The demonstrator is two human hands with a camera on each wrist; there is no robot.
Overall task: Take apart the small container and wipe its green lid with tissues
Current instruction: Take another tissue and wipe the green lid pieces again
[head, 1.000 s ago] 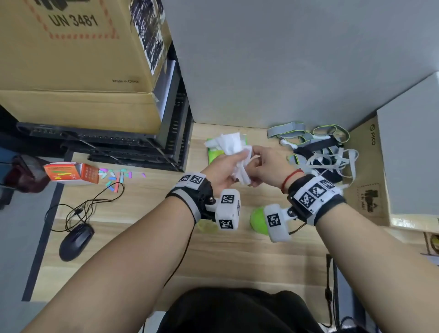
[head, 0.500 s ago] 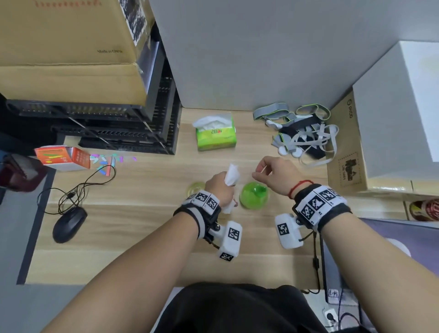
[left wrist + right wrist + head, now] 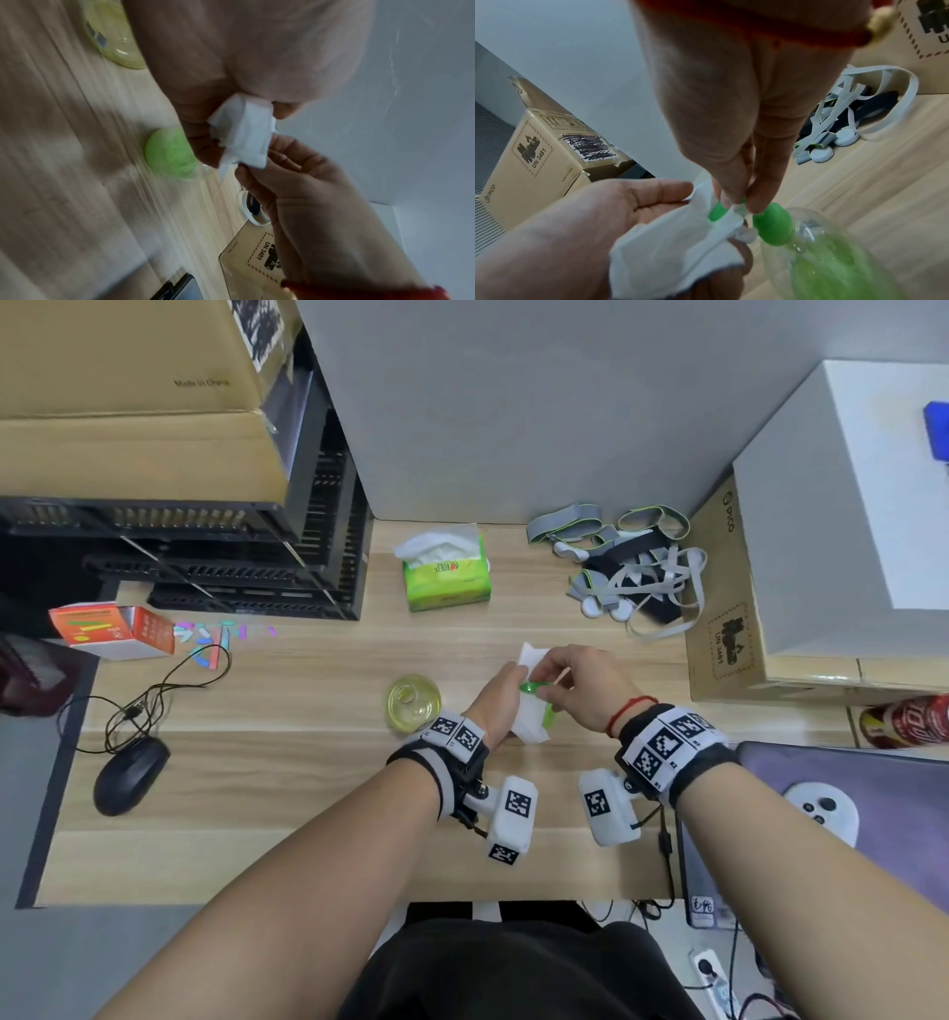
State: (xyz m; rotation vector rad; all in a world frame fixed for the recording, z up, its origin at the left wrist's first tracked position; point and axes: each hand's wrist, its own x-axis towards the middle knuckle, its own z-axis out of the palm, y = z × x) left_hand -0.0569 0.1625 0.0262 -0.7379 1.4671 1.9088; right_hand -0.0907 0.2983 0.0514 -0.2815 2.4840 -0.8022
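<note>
My right hand (image 3: 549, 683) pinches the green lid (image 3: 531, 688) by its edge, just above the wooden desk (image 3: 308, 793). My left hand (image 3: 508, 680) grips a crumpled white tissue (image 3: 529, 726) that touches the lid. In the right wrist view the thumb and forefinger of my right hand (image 3: 739, 199) close on the green lid (image 3: 772, 225), with the tissue (image 3: 670, 243) bunched in my left hand (image 3: 628, 207). The left wrist view shows the tissue (image 3: 246, 134) and the blurred lid (image 3: 169, 152). The clear yellowish container base (image 3: 413, 701) stands on the desk left of my left wrist.
A green tissue pack (image 3: 447, 577) stands at the back of the desk. A heap of grey straps (image 3: 626, 567) and a cardboard box (image 3: 729, 618) lie to the right. Black crates (image 3: 257, 557) stand at the back left, a mouse (image 3: 131, 775) on the left and a white controller (image 3: 821, 809) at the right.
One second ago both hands were pulling a tissue from the pack. Half a second ago the lid lay on the desk. Now my right hand holds it against the tissue.
</note>
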